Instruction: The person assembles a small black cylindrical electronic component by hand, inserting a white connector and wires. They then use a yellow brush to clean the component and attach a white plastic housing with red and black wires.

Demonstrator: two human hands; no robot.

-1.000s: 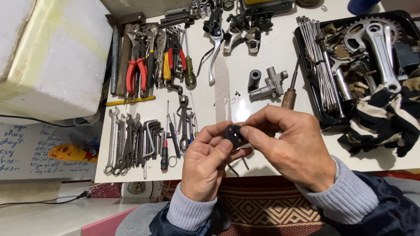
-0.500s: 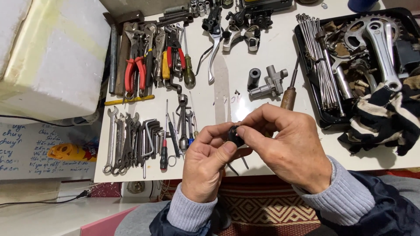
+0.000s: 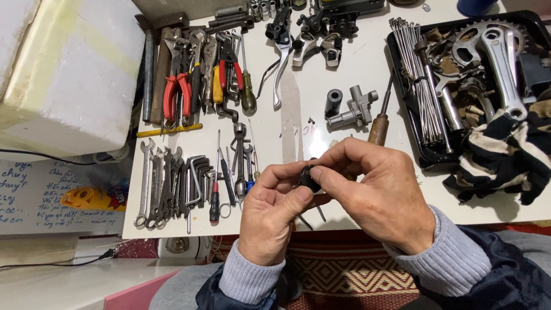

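Small black part (image 3: 310,178) pinched in both hands' grips, left hand (image 3: 270,215) and right hand (image 3: 379,198), beside white foam box (image 3: 63,74).

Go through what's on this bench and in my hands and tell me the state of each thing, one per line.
Small black part: pinched between both hands.
Left hand: gripping it.
Right hand: gripping it.
Red-handled pliers: lying closed.
Wrenches: laid in a row.
Black tray: full of parts.
Striped cloth: crumpled.

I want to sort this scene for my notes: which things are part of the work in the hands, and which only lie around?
In hand:
- small black part, pinched by left hand and right hand

Lying about:
- red-handled pliers
- row of wrenches
- brake levers
- black tray with crank
- striped cloth
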